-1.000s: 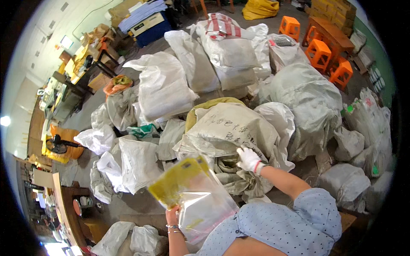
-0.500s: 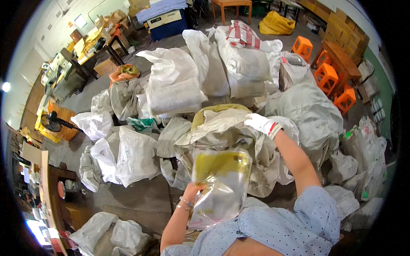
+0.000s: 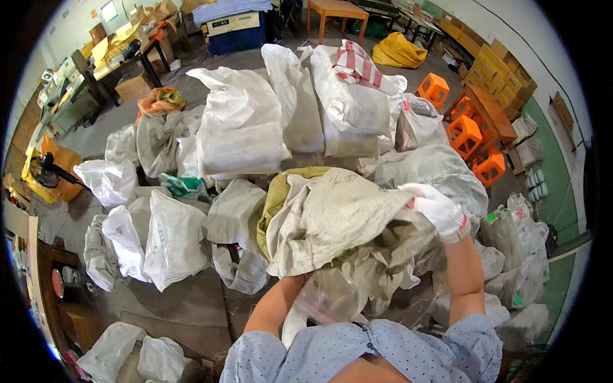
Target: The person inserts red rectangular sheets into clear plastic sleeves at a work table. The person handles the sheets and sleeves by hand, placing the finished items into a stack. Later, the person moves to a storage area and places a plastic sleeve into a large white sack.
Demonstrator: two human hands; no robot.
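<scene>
My right hand (image 3: 437, 210), in a white glove, grips the edge of a beige woven sack (image 3: 345, 210) and stretches its cloth toward the right. Only the wrist end of my left hand (image 3: 299, 281) shows, bare, below the sack's near edge; the fingers are hidden under the cloth. Beside it, partly covered by the sack, a clear plastic packet (image 3: 329, 297) shows its lower end close to my shirt. Whether the left hand still holds that packet is hidden. An olive-yellow sack (image 3: 273, 198) lies against the far left side of the beige one.
Large stuffed white sacks (image 3: 242, 127) stand just beyond. Smaller white bags (image 3: 172, 242) lie to the left, and a big grey-white sack (image 3: 434, 172) sits at right. Orange stools (image 3: 464, 135) stand by a wooden table (image 3: 488, 121). More bags (image 3: 520, 255) fill the right side.
My right hand has moved right and nearer, pulling the beige sack's cloth over my left hand. The yellow-printed clear packet, in full view before, is now mostly covered. The view has shifted slightly.
</scene>
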